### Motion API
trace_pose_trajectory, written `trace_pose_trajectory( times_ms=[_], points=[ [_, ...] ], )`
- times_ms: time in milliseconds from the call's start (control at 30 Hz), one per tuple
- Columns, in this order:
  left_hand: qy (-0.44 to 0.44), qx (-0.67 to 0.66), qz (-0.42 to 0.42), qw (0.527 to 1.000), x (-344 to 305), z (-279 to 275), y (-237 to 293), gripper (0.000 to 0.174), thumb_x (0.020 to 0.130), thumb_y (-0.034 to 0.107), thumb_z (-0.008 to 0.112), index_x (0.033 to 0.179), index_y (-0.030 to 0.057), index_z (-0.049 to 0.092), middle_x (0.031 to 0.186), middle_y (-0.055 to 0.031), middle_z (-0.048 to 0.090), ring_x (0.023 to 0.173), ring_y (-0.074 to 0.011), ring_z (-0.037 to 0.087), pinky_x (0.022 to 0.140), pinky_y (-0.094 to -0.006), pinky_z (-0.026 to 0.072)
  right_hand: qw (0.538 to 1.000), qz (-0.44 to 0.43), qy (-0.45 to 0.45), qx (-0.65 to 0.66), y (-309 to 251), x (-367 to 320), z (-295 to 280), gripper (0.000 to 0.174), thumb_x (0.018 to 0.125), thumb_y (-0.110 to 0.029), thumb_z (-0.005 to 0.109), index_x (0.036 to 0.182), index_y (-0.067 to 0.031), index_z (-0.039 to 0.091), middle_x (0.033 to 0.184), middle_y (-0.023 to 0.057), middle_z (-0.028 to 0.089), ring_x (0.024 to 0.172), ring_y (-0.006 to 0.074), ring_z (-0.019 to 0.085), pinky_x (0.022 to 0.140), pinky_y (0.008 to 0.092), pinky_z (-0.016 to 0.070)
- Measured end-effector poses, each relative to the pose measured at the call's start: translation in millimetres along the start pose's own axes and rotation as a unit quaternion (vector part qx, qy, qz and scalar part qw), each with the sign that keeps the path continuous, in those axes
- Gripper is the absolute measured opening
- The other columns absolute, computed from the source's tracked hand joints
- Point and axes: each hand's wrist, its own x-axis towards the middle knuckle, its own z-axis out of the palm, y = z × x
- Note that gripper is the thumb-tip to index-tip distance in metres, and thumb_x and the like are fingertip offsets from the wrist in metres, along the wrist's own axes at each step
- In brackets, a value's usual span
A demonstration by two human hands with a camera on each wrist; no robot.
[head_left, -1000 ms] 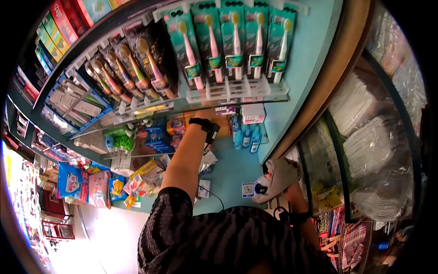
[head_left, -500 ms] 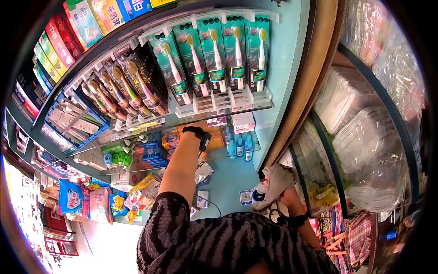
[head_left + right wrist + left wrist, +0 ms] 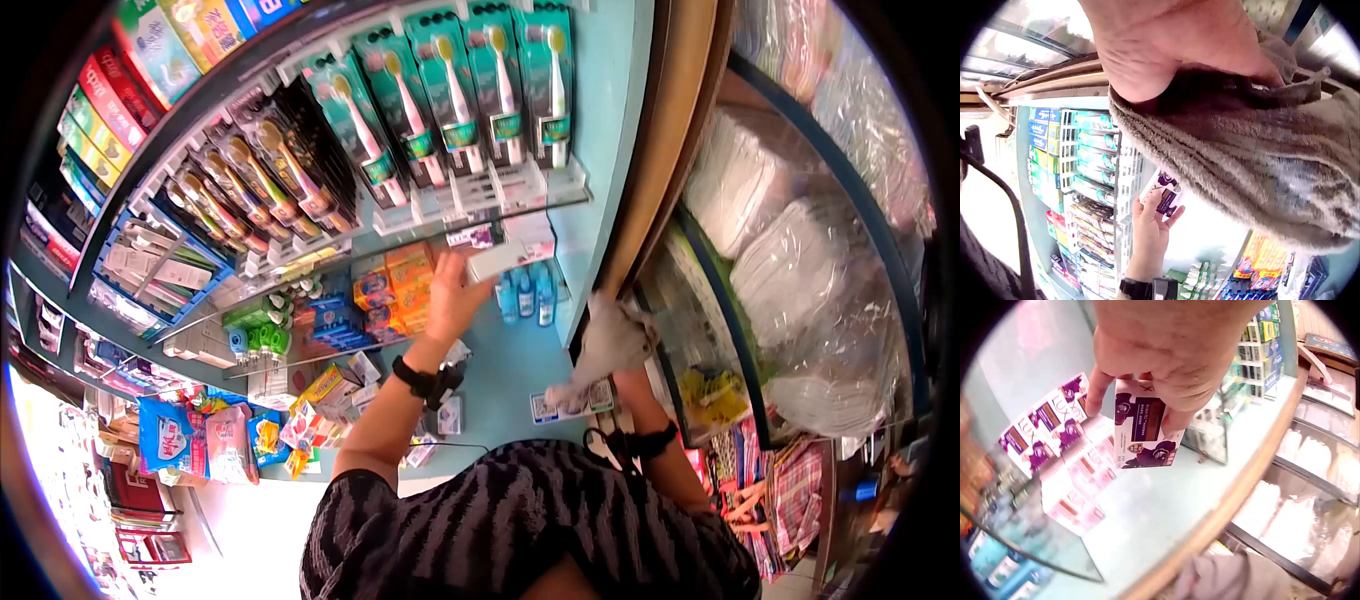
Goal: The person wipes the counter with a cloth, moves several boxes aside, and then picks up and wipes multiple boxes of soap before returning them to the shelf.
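My left hand [image 3: 455, 300] grips a small white-and-purple LUX box. In the left wrist view, the fingers and thumb of my left hand [image 3: 1166, 353] pinch the box [image 3: 1141, 428] beside stacked purple boxes [image 3: 1044, 425] and pink boxes [image 3: 1079, 481]. The same box [image 3: 1166, 194] also shows in the right wrist view. My right hand [image 3: 1179, 50] holds a bunched grey-brown cloth [image 3: 1235, 156]; its fingertips are hidden inside the folds. From the head view, the cloth [image 3: 612, 340] hangs over the blue counter, near a printed code card [image 3: 545, 408].
Packaged toothbrushes [image 3: 455, 100] hang above the glass shelf. Blue bottles [image 3: 526, 295], orange packs [image 3: 405, 285] and green bottles [image 3: 265, 338] stand behind my left hand. A wooden edge [image 3: 665, 150] and wrapped white stacks [image 3: 800, 270] are at the right.
My left hand, hidden behind the shelf before, has come into view holding the box. The cloth in my right hand has lifted off part of the code card. The head view has shifted.
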Motion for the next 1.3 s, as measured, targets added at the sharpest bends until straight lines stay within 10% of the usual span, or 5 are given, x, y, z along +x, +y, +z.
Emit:
trace_pose_trajectory(
  times_ms=[367, 433, 700, 1000, 1300],
  points=[
    [-0.034, 0.005, 0.068, 0.997, -77, 17, 76, 0.052, 0.058, -0.002, 0.069, 0.109, 0.0034, 0.056, 0.102, -0.0140, 0.061, 0.084, -0.0312, 0.060, 0.068, -0.0359, 0.0510, 0.816, 0.080, -0.067, 0.569, -118, 42, -36, 0.039, 0.088, -0.011, 0.055, 0.124, -0.0003, 0.046, 0.124, 0.0129, 0.050, 0.115, 0.0233, 0.048, 0.097, 0.0349, 0.0372],
    [-0.040, -0.013, 0.020, 0.999, -83, 14, 75, 0.048, 0.065, 0.000, 0.073, 0.110, 0.0044, 0.057, 0.100, -0.0116, 0.061, 0.083, -0.0207, 0.061, 0.066, -0.0292, 0.0497, 0.902, -0.001, -0.058, 0.427, -110, 52, -42, 0.034, 0.088, -0.009, 0.054, 0.121, -0.0001, 0.049, 0.121, 0.0128, 0.053, 0.111, 0.0229, 0.051, 0.095, 0.0340, 0.0389],
    [-0.007, -0.321, -0.222, 0.921, -113, 11, 70, 0.036, 0.084, 0.003, 0.064, 0.115, 0.0044, 0.046, 0.099, -0.0021, 0.058, 0.087, -0.0079, 0.054, 0.075, -0.0220, 0.0451, 0.545, 0.242, -0.235, 0.767, -108, 53, -62, 0.035, 0.090, -0.016, 0.055, 0.122, -0.0048, 0.049, 0.116, 0.0048, 0.054, 0.102, 0.0147, 0.052, 0.086, 0.0322, 0.0455],
    [-0.096, -0.396, -0.231, 0.883, -120, -13, 77, 0.035, 0.091, 0.013, 0.058, 0.119, 0.0066, 0.040, 0.101, -0.0029, 0.054, 0.093, -0.0096, 0.051, 0.077, -0.0254, 0.0449, 0.687, 0.193, -0.184, 0.677, -137, 11, -54, 0.044, 0.093, -0.022, 0.051, 0.131, -0.0041, 0.038, 0.118, 0.0055, 0.049, 0.105, 0.0123, 0.050, 0.089, 0.0299, 0.0447],
    [-0.108, -0.594, -0.296, 0.740, -137, -67, 78, 0.042, 0.093, 0.024, 0.054, 0.129, 0.0104, 0.039, 0.123, -0.0066, 0.052, 0.113, -0.0199, 0.051, 0.094, -0.0353, 0.0433, 0.594, 0.217, -0.264, 0.728, -184, 6, -61, 0.034, 0.094, -0.026, 0.048, 0.121, -0.0047, 0.048, 0.107, 0.0059, 0.059, 0.092, 0.0155, 0.060, 0.079, 0.0297, 0.0505]
  ],
)
